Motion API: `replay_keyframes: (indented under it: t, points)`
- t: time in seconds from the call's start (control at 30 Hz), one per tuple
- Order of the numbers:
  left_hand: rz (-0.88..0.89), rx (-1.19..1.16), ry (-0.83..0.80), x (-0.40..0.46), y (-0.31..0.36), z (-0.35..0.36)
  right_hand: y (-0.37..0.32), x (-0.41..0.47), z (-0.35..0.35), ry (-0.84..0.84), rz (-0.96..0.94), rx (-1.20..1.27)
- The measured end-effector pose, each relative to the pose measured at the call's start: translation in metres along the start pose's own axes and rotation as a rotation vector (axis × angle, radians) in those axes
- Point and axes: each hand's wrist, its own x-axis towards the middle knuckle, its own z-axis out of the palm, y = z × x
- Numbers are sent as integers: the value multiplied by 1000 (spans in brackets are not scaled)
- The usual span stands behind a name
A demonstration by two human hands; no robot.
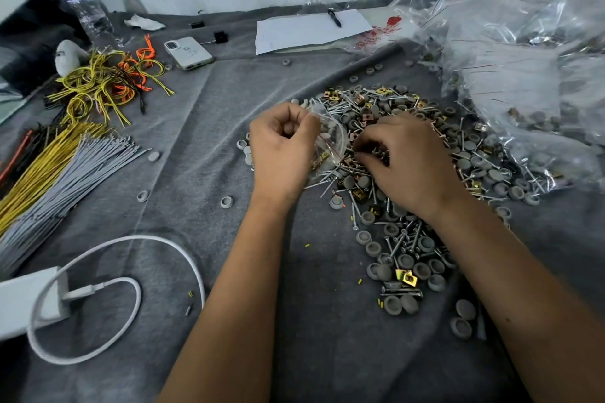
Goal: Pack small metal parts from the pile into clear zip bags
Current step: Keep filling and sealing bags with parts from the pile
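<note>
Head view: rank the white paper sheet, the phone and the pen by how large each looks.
1. White paper sheet
2. Phone
3. Pen, which lies on the sheet

All three sit at the far edge, so nearness hardly skews it.

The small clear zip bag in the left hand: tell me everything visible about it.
The small clear zip bag is thin, glossy transparent plastic with a fine red line across it. It is crumpled and bulged open, held at the pile's left edge, above the grey cloth. The left hand pinches its rim; the right hand digs in the parts just beside it. A few brass-coloured clips and grey caps show inside.
</note>
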Motion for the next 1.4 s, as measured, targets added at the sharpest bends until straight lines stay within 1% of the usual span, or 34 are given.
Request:
replay_keyframes:
  t: [0.13, 0.23, 0.33, 0.53, 0.63, 0.7, 0.77, 0.83, 0.9, 0.97, 1.0, 1.07, 1.17, 1.27, 1.4]
  points:
    - [-47, -161, 79, 3, 6, -4, -1, 0, 2, 2, 12, -52]
    - [-90, -292, 135, 8, 6, -8, -1, 0, 3, -13, 10, -43]
    - [-125, -324, 159, 10, 5, -8, 1, 0, 2, -42, -18, 21]
    - [-179, -251, 52, 6, 5, -6, 12, 1, -12, -287, -59, 108]
    - [-202, -205, -6, 4, 5, -5, 19, 2, -17, -361, -16, 186]
    - [-212, -189, -55, 3, 3, -5, 21, 2, -17, -371, -13, 189]
    - [-217, -172, -96, 3, 2, -4, 20, 2, -14, -343, -24, 163]
    - [-214, -143, -113, 3, 0, -4, 20, 3, -13, -254, -29, 128]
    - [-198, -106, -120, 3, -1, -3, 18, 3, -13, -98, -10, 153]
    - [-167, -44, -136, 1, -1, -1, 12, 3, -15, 70, 0, 233]
    - [-144, -3, -149, 0, -1, 1, 9, 2, -14, 118, -7, 263]
    - [-85, 100, -190, -3, 1, 4, 2, 2, -12, 131, -53, 303]
    - [-18, 210, -221, -4, 1, 5, -4, 2, -8, 80, -129, 313]
    - [-30, 183, -174, -3, 1, 4, -1, 2, -8, 69, -117, 323]
    - [-45, 136, -133, -3, 1, 5, 0, 1, -9, 144, -67, 396]
